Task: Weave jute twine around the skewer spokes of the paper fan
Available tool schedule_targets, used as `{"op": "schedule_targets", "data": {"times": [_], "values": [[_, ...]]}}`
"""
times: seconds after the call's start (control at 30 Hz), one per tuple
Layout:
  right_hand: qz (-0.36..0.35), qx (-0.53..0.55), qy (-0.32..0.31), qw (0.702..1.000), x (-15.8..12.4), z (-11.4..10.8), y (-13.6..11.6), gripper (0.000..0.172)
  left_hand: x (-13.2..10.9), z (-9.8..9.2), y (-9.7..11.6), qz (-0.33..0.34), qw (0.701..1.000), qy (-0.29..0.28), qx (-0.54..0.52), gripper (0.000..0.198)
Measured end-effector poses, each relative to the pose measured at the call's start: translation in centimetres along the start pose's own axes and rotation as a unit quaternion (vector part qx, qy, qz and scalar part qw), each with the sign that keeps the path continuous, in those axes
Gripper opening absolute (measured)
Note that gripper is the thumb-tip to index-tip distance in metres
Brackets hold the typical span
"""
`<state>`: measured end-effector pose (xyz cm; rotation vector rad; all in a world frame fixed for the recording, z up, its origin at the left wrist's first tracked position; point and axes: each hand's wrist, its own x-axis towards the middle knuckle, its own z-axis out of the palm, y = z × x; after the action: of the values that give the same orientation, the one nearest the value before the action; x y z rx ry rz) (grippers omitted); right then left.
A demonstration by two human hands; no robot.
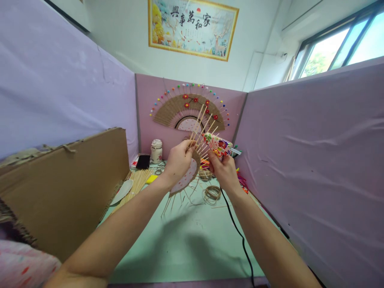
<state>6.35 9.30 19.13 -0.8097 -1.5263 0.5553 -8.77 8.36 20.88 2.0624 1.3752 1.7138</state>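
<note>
Sticks (pixel 199 116) radiate from a half-round cardboard fan (pixel 188 179) held in the left hand (pixel 180 161) above a green table (pixel 180 264); right of the fan, the right hand (pixel 224 170) grips a floral glue gun (pixel 216 144); behind the fan, a second fan (pixel 168 114) bears red blossoms (pixel 186 105).

the left fingers (pixel 186 145) hide part of the small fan (pixel 187 177); the right fingers (pixel 214 158) cover the handle of the glue gun (pixel 220 144). the bottom edge cuts off the black cord (pixel 239 230). the finest lettering on the wall picture (pixel 193 31) is illegibly small.

Left hand (pixel 179 160) holds a stick-ribbed fan (pixel 189 176) — right hand (pixel 226 170), a floral glue gun (pixel 218 144).
</note>
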Motion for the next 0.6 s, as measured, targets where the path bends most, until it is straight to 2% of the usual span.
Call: {"op": "schedule_targets", "data": {"times": [0.33, 0.6], "values": [[0.006, -0.005, -0.001, 1.0, 0.1, -0.1, 0.6, 0.037, -0.1, -0.1, 0.1, 0.001, 1.0, 0.004, 0.001, 0.024], [-0.007, 0.038, 0.065, 0.997, -0.6, -1.0, 1.1, 0.034, 0.1, 0.1, -0.7, 0.016, 1.0, -0.001, -0.015, 0.025]]}}
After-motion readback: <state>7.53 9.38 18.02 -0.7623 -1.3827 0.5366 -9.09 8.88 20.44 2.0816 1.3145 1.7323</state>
